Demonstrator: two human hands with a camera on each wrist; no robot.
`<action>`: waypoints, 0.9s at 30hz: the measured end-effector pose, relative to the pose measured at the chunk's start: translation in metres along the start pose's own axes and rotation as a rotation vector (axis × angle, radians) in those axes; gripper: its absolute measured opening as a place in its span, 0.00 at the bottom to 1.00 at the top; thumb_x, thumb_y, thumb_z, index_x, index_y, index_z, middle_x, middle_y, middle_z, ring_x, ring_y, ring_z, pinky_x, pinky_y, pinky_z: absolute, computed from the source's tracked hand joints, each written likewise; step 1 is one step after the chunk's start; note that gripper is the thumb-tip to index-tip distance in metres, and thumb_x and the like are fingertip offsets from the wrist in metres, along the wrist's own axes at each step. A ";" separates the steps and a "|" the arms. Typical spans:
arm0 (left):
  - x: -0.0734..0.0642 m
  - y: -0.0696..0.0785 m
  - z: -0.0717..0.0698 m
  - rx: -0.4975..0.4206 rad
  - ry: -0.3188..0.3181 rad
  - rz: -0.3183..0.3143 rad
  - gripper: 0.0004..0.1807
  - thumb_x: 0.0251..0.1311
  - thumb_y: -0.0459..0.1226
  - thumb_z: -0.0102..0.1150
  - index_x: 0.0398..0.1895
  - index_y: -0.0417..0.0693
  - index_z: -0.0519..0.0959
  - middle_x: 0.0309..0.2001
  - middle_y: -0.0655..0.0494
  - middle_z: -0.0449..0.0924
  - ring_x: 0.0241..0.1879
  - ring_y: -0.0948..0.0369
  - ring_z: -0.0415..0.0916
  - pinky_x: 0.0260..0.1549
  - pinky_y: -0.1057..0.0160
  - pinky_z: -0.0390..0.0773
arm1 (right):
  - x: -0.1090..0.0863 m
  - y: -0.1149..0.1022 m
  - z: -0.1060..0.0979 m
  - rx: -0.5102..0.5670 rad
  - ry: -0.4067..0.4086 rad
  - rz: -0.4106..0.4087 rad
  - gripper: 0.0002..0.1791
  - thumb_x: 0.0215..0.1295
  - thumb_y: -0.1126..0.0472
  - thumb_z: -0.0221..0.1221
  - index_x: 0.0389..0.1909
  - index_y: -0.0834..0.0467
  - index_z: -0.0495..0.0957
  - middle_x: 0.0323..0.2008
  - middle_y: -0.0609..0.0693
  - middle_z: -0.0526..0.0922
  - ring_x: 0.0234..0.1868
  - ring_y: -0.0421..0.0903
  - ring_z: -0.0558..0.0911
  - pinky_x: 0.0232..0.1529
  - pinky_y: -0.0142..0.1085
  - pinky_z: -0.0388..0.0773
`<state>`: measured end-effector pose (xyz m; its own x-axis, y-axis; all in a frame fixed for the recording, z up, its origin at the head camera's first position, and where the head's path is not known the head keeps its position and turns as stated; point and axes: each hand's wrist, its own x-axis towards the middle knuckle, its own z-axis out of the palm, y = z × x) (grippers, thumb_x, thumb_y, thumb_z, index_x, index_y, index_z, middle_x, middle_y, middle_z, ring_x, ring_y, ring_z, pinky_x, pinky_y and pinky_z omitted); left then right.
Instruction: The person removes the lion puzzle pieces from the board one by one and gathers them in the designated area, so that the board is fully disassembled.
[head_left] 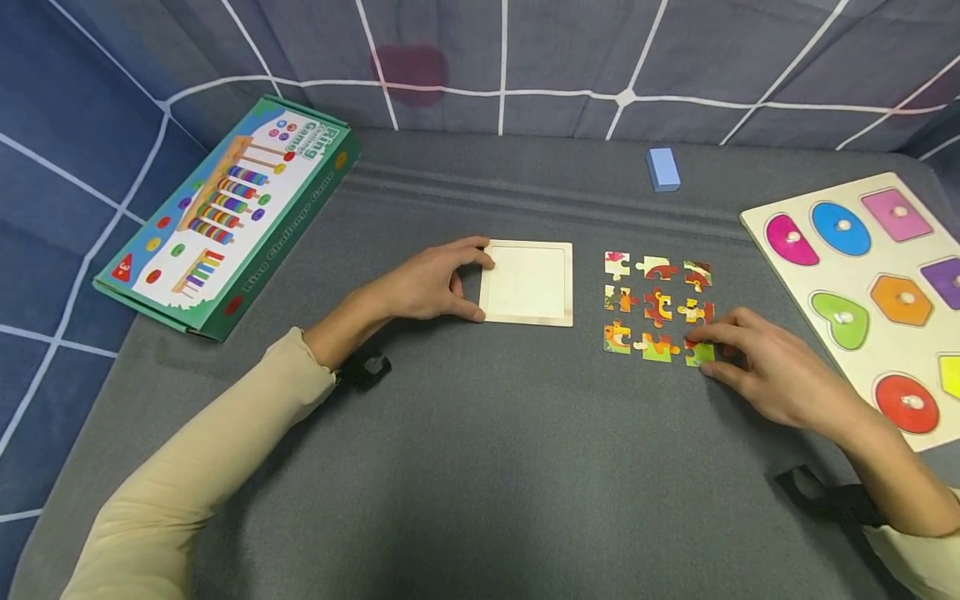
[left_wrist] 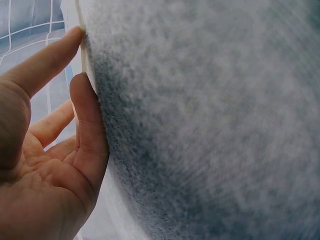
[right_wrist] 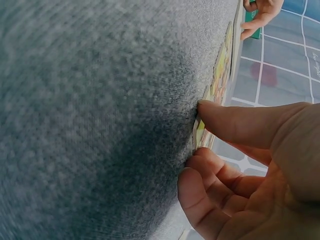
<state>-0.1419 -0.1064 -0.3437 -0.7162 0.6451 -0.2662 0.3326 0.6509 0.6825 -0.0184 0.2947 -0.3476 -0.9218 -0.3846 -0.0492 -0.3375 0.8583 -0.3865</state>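
A square wooden puzzle tray [head_left: 527, 283] with a raised border lies flat on the table, nothing inside it. At its left edge rests my left hand [head_left: 427, 282], index fingertip near the upper corner and thumb near the lower one. The left wrist view shows those fingertips against the thin edge [left_wrist: 84, 55]. Right of the tray, jigsaw pieces [head_left: 657, 348] with a colourful animal picture lie spaced in three rows of three. My right hand [head_left: 780, 375] pinches the lower-right green puzzle piece [head_left: 699, 354] between thumb and fingers, close to the cloth.
A green Ring Challenge Game box [head_left: 225, 217] lies at the back left. Behind the pieces sits a small blue block [head_left: 663, 170]. At the right lies a shape-peg board [head_left: 855, 275], close beside my right hand. A checked blue curtain [head_left: 450, 50] borders the grey table.
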 end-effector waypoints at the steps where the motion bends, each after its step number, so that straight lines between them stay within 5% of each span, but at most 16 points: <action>1: 0.000 0.000 0.000 -0.001 -0.001 -0.001 0.37 0.52 0.39 0.76 0.66 0.42 0.71 0.76 0.51 0.52 0.28 0.62 0.76 0.35 0.62 0.72 | 0.000 0.000 0.000 0.000 0.000 0.001 0.23 0.51 0.70 0.72 0.52 0.61 0.82 0.38 0.51 0.75 0.33 0.45 0.71 0.28 0.37 0.66; 19: 0.001 -0.001 0.000 0.006 0.004 -0.002 0.37 0.52 0.40 0.76 0.66 0.43 0.71 0.76 0.51 0.52 0.28 0.63 0.76 0.35 0.62 0.72 | 0.002 -0.004 -0.002 -0.008 -0.005 0.045 0.25 0.51 0.69 0.72 0.52 0.60 0.82 0.38 0.52 0.75 0.32 0.47 0.71 0.27 0.38 0.65; 27: -0.004 0.004 -0.001 0.114 0.058 0.008 0.36 0.57 0.48 0.71 0.66 0.44 0.71 0.76 0.46 0.53 0.36 0.60 0.77 0.45 0.58 0.73 | 0.006 -0.012 -0.023 0.027 0.186 0.068 0.22 0.55 0.68 0.69 0.54 0.61 0.81 0.37 0.53 0.77 0.29 0.47 0.74 0.26 0.29 0.67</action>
